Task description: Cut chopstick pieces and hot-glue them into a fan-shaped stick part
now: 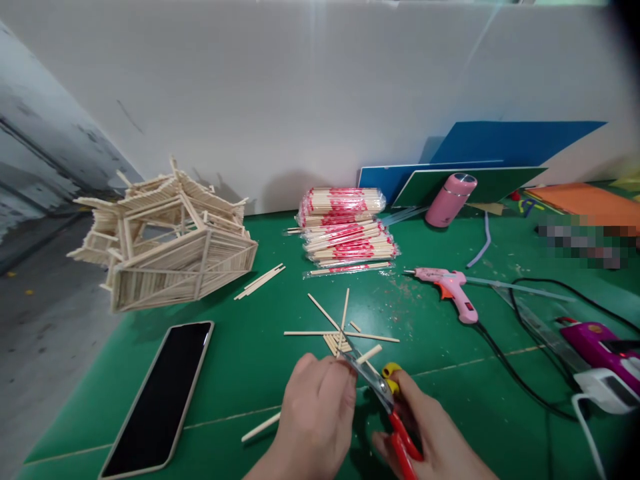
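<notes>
My left hand (315,413) is closed near the front edge of the green table (250,373), pinching a short wooden stick (369,354) that pokes out past the fingers. My right hand (430,433) grips red-handled shears (385,393), whose metal blades meet the stick beside my left fingers. Just beyond the blades lie several loose cut sticks (340,330) crossed over one another.
A model house of sticks (165,243) stands at the left, a phone (160,397) lies in front of it. Packs of chopsticks (345,230) sit mid-table. A pink glue gun (450,290) with cord, a pink bottle (450,199), a ruler (535,327) and coloured boards (480,163) fill the right.
</notes>
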A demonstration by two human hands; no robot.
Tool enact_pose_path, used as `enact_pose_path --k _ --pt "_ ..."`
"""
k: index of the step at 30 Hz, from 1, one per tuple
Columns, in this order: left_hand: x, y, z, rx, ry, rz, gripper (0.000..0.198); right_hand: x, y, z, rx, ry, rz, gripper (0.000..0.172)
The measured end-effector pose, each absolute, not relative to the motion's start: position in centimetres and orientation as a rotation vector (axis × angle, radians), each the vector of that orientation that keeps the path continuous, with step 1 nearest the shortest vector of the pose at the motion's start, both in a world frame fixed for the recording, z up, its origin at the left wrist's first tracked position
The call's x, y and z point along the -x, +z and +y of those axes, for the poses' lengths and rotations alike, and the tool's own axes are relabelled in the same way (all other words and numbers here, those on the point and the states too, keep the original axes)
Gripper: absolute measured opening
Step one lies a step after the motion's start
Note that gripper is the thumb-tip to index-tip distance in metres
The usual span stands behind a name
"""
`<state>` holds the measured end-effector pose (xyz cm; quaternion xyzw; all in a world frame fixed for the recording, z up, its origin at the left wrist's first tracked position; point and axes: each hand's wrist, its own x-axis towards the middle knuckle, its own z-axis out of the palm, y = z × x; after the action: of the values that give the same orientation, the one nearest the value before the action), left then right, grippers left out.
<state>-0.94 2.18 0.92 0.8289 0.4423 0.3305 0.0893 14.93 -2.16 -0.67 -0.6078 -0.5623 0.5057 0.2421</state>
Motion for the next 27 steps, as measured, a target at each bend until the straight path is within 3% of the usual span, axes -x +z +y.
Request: enact_pose_path --k 5,12,20,27 --pt "1.2 0.9 2.3 -2.458 0.965 1.255 0.022 -15.3 -1.1 -2.3 1.694 1.319 -1.604 0.058" --pt "1.9 2.4 2.9 -1.978 0.706 1.069 0.023 -16.8 -1.7 -2.4 1.703 1.337 -1.747 0.072" --pt "2.3 2.9 3.9 -1.457 0.531 0.956 0.019 -17.1 -1.5 -2.3 1.635 1.379 -1.696 0.072" --pt "2.5 1.6 4.3 -1.119 0.468 0.814 0.021 -16.3 -1.2 -2.1 1.542 1.394 -1.707 0.051"
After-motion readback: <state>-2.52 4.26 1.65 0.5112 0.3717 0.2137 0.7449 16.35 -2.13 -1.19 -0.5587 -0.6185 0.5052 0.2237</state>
